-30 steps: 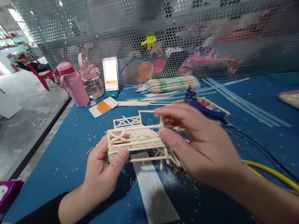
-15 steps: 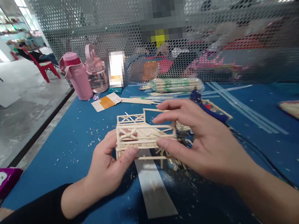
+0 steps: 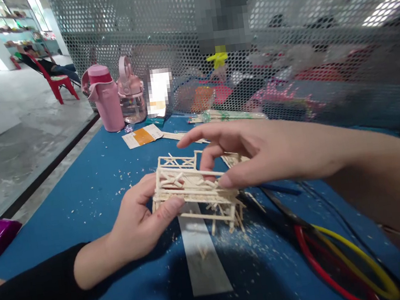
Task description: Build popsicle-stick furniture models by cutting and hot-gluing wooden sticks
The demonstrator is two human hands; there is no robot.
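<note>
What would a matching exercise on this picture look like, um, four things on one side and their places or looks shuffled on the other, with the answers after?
Things
1. Stick model
2. Pink flask
3. Scissors
4. Pale strip

Places and looks
A. Red and yellow handles
B. Held by the left hand
C. Standing beside a clear bottle
D. Flat on the blue table

Pairs: 1-B, 2-C, 3-A, 4-D

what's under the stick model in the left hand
A pale strip and small stick pieces show beneath the stick model; the left hand and model cover the rest.
</note>
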